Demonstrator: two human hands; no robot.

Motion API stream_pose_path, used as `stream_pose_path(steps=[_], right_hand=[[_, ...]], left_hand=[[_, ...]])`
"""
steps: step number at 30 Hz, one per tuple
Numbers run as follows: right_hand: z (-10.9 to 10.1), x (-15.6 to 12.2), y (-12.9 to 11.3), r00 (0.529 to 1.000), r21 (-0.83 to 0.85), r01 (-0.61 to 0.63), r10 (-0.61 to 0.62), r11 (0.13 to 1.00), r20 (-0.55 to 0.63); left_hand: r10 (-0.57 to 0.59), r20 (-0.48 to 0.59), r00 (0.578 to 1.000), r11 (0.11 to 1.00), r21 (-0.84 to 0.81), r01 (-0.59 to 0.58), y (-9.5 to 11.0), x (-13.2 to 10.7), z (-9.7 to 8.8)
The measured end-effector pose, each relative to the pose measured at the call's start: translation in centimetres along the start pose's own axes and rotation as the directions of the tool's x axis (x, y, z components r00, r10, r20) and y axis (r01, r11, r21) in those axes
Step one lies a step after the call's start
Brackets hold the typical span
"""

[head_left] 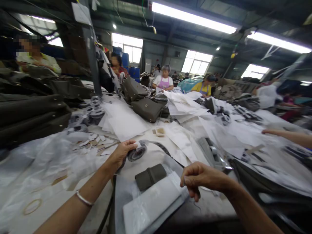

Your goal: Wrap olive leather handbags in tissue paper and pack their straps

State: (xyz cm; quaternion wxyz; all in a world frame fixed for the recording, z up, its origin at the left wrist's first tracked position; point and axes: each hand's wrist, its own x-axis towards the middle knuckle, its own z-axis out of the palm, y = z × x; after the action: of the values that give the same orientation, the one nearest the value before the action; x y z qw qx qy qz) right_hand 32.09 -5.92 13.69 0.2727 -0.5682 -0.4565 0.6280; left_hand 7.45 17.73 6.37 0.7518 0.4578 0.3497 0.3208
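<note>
My left hand (124,150) is closed on a coiled strap (136,152) wrapped in greyish film, with a small white piece near the fingertips. A length of the strap curves away to the right on the table. My right hand (201,178) hovers at the right edge of a flat plastic-covered package (153,201). Its fingers are loosely bent and somewhat apart, and I see nothing between them. On the package lies a dark olive folded piece (150,177) with a band across its middle. The package's near end is cut off by the frame's lower edge.
Olive bags (148,109) and white sheets (126,122) cover the table beyond. More dark bags (31,112) are piled left, above crumpled clear plastic (48,159). Another person's hand (268,131) reaches in from the right. Several people work farther back.
</note>
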Motion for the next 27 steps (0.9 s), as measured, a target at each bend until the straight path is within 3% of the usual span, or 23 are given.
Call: stream_pose_path(steps=[4, 8, 9, 10, 13, 14, 15, 16, 18, 21, 24, 27], right_hand=[[-0.3, -6.0, 4.0, 0.977, -0.137, 0.065, -0.091, 0.988, -0.195], [-1.0, -8.3, 6.3, 0.918, -0.194, -0.023, -0.056, 0.981, -0.393], [-2.0, -8.6, 6.6, 0.865, -0.181, -0.02, -0.074, 0.983, -0.496], [-3.4, -8.8, 6.9, 0.774, -0.17, -0.003, -0.106, 0.985, -0.624], [-8.9, -9.1, 7.8, 0.343, -0.136, 0.001, -0.129, 0.991, -0.93], [-10.6, -9.1, 8.2, 0.26, -0.098, -0.023, -0.088, 0.995, -0.962], [-12.2, -9.0, 8.7, 0.233, -0.054, -0.042, -0.042, 0.998, -0.972], [-13.3, -8.8, 9.2, 0.248, -0.009, -0.057, 0.005, 0.998, -0.969], [-14.6, -8.2, 10.4, 0.338, 0.059, -0.056, 0.074, 0.997, -0.938], [-14.9, -7.4, 11.8, 0.414, 0.132, -0.026, 0.131, 0.991, -0.901], [-14.6, -7.1, 12.4, 0.417, 0.164, 0.01, 0.145, 0.986, -0.897], [-14.4, -7.0, 12.3, 0.383, 0.16, 0.059, 0.126, 0.985, -0.915]], left_hand=[[-0.052, -0.01, 0.999, 0.999, 0.004, 0.052, -0.3, 0.9, -0.4], [-0.086, -0.061, 0.994, 0.996, 0.017, 0.087, -0.4, 1.4, -0.5], [-0.093, -0.066, 0.993, 0.995, 0.024, 0.095, -0.3, 1.3, -0.4], [-0.103, -0.068, 0.992, 0.994, 0.029, 0.105, -0.1, 1.2, -0.2], [-0.138, -0.08, 0.987, 0.99, 0.027, 0.141, 0.7, 0.6, 0.3], [-0.143, -0.085, 0.986, 0.989, 0.022, 0.145, 0.8, 0.4, 0.4], [-0.145, -0.092, 0.985, 0.989, 0.02, 0.148, 1.0, 0.3, 0.5], [-0.145, -0.098, 0.985, 0.989, 0.021, 0.147, 1.0, 0.2, 0.6], [-0.141, -0.104, 0.985, 0.989, 0.029, 0.144, 1.0, 0.2, 0.6], [-0.142, -0.102, 0.985, 0.989, 0.03, 0.146, 0.6, 0.5, 0.5], [-0.136, -0.103, 0.985, 0.989, 0.045, 0.142, 0.4, 0.8, 0.3], [-0.122, -0.115, 0.986, 0.989, 0.064, 0.13, 0.4, 0.9, 0.5]])
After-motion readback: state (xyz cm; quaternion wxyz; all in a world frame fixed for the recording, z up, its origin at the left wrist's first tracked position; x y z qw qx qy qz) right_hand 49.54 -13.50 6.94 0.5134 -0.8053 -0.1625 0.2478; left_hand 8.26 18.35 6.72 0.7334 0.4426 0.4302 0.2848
